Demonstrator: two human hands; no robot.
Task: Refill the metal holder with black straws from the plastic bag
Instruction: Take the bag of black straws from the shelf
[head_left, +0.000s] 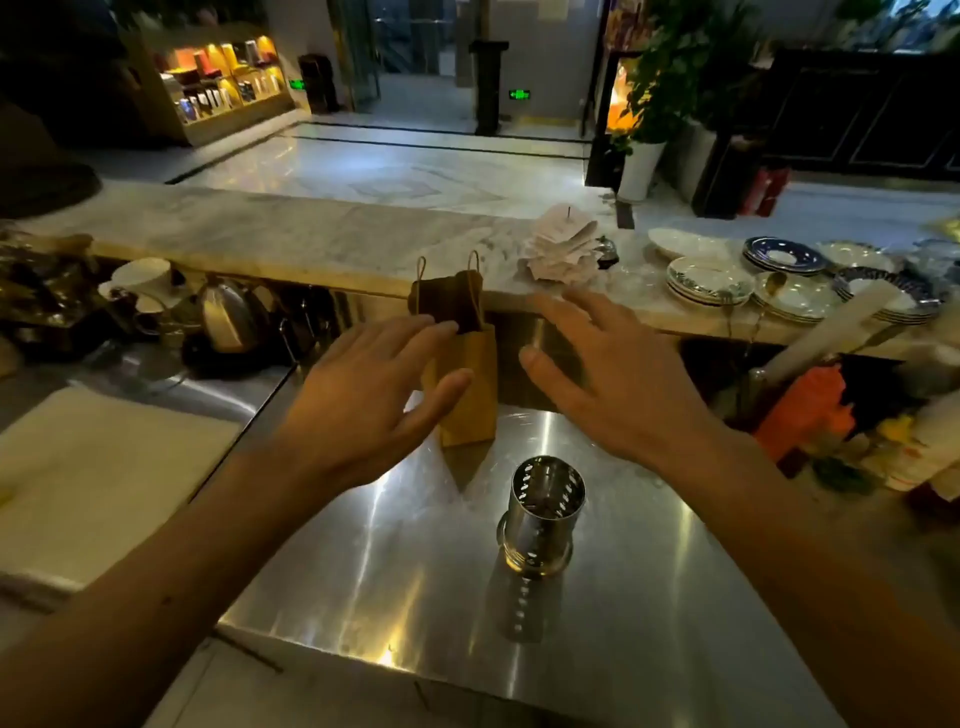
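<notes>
A perforated metal holder (543, 514) stands upright on the steel counter (415, 571), near its middle. It looks empty apart from its shiny base. Behind it stands a small brown paper bag (470, 384) with twine handles, its dark mouth open at the top. My left hand (363, 395) hovers just left of the bag with fingers spread, its fingertips close to the bag's top. My right hand (608, 374) hovers to the bag's right, fingers apart, holding nothing. No black straws or plastic bag show.
A marble ledge (311, 234) runs behind the counter with a stack of receipts on a spike (561, 244) and piles of plates (727, 280). A kettle (228, 317) and cups sit at left, a white cloth (104, 467) nearer, bottles and an orange item (810, 410) at right.
</notes>
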